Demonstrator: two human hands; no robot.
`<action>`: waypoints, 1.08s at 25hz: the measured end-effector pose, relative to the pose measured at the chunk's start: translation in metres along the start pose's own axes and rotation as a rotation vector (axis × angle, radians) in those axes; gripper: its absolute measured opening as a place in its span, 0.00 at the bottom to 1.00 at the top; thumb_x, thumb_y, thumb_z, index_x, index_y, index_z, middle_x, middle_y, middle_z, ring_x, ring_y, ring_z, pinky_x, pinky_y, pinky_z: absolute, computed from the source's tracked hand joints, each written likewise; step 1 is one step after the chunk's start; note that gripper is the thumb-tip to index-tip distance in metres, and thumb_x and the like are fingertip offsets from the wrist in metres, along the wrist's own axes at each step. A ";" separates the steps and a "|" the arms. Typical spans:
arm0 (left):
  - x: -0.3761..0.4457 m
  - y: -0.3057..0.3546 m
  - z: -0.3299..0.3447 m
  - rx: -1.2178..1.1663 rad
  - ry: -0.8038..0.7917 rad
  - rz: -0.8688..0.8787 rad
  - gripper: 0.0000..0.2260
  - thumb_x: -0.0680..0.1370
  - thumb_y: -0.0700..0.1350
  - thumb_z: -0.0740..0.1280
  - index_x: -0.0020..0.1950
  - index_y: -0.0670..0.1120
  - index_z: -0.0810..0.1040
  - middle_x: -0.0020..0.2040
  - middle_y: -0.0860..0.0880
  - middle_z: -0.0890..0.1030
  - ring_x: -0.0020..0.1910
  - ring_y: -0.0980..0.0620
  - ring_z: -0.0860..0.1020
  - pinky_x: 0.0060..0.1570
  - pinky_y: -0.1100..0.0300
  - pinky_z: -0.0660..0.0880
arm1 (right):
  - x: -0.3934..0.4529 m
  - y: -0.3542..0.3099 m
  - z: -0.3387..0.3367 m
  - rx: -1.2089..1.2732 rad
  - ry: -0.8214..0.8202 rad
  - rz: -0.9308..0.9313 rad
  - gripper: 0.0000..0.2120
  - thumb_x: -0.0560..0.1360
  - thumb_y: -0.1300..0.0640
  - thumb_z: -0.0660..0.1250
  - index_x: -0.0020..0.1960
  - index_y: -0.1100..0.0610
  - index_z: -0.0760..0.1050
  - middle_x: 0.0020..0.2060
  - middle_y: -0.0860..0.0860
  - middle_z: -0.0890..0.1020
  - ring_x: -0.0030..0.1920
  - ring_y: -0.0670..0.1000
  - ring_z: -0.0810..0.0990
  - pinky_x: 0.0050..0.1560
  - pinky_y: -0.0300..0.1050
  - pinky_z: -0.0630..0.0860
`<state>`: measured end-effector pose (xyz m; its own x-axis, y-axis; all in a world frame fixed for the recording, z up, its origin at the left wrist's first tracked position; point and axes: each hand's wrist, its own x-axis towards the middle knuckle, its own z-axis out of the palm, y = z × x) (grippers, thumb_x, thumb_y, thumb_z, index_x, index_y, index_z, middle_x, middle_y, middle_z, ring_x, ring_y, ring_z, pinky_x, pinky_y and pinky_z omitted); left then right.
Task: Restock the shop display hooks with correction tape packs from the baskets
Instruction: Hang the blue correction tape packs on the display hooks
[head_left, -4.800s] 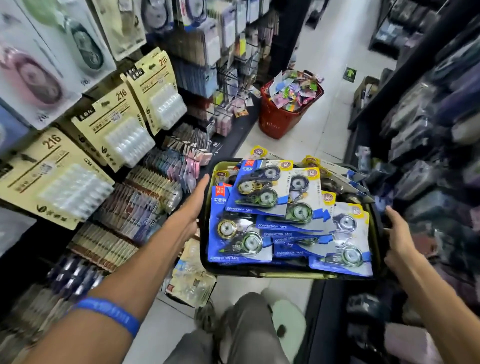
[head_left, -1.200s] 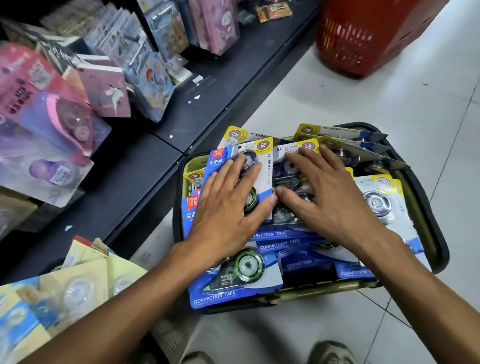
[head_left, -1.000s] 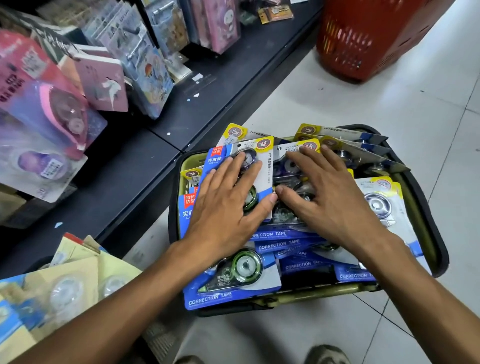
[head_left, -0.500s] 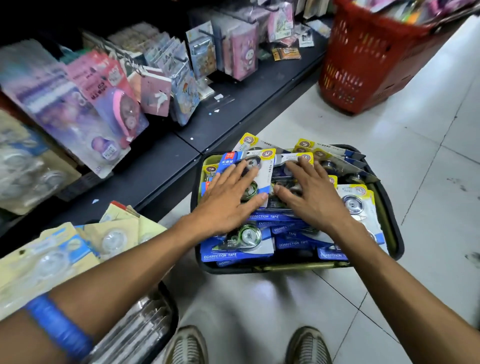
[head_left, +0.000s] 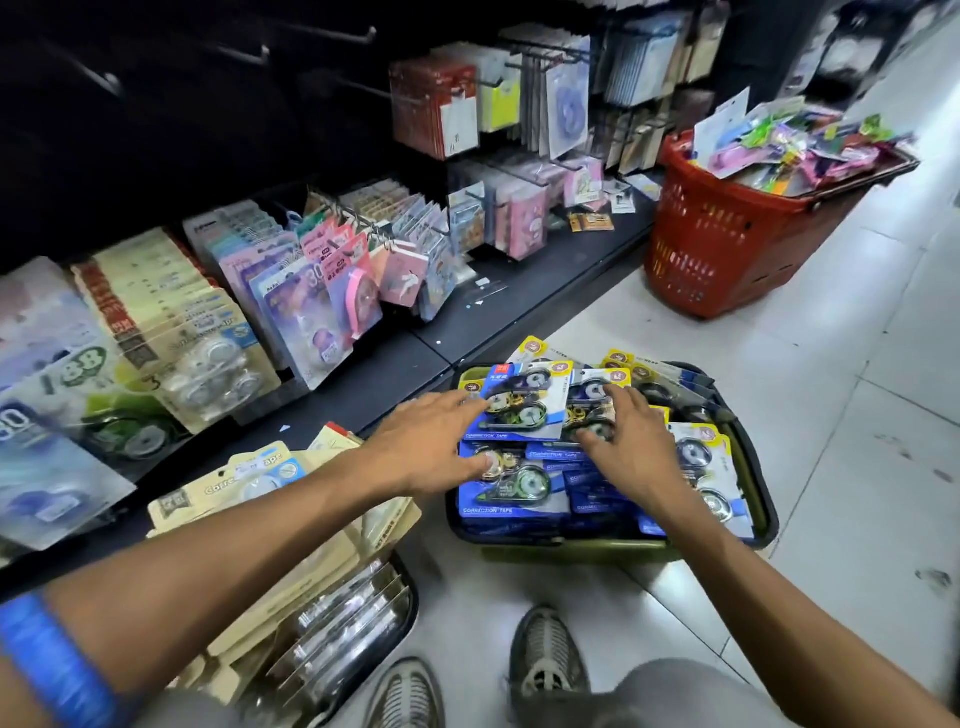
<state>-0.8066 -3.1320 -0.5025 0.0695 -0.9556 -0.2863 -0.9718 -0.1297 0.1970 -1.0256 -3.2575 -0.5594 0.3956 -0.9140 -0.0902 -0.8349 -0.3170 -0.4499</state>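
Basket (head_left: 748, 540) of blue correction tape packs (head_left: 511, 499) on floor; left hand (head_left: 426, 452) and right hand (head_left: 631, 447) spread flat over the heap, gripping nothing, seemingly gathering a stack for the hooks

grey shoes (head_left: 546, 656), blue wristband (head_left: 49, 670) — white floor (head_left: 857, 415)

L hand (head_left: 434, 449) slid off packs (head_left: 522, 405).

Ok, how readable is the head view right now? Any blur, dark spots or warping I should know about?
Head view: the blue correction tape packs in the green basket are sharp enough to read; the hanging packs at far left are smeared; the upper-left shelf backing with bare hooks is nearly black; wide-angle bending curves the edges; both hands, left and right, are evenly lit.
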 end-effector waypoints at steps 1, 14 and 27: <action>0.008 0.005 0.001 0.010 0.004 -0.021 0.33 0.81 0.61 0.63 0.83 0.51 0.57 0.81 0.48 0.61 0.78 0.44 0.62 0.74 0.50 0.62 | 0.003 -0.003 0.001 -0.011 0.042 -0.023 0.32 0.77 0.47 0.68 0.77 0.54 0.62 0.76 0.56 0.66 0.74 0.62 0.65 0.71 0.57 0.66; 0.127 0.006 0.051 -0.776 0.025 -0.605 0.33 0.66 0.64 0.78 0.65 0.49 0.78 0.65 0.44 0.81 0.60 0.44 0.80 0.62 0.52 0.77 | 0.035 -0.012 0.051 -0.350 -0.108 -0.185 0.35 0.77 0.30 0.47 0.75 0.48 0.67 0.77 0.53 0.65 0.78 0.60 0.59 0.75 0.63 0.54; 0.113 0.012 0.036 -1.462 0.192 -0.542 0.17 0.71 0.32 0.78 0.50 0.46 0.73 0.44 0.46 0.84 0.31 0.53 0.83 0.28 0.61 0.78 | 0.053 0.027 0.005 0.065 -0.125 0.410 0.53 0.60 0.26 0.72 0.74 0.55 0.60 0.71 0.58 0.71 0.72 0.63 0.66 0.68 0.63 0.66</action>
<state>-0.8182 -3.2321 -0.5662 0.4614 -0.7154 -0.5248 0.2211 -0.4801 0.8489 -1.0250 -3.3131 -0.5810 0.0825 -0.9222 -0.3778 -0.9086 0.0862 -0.4087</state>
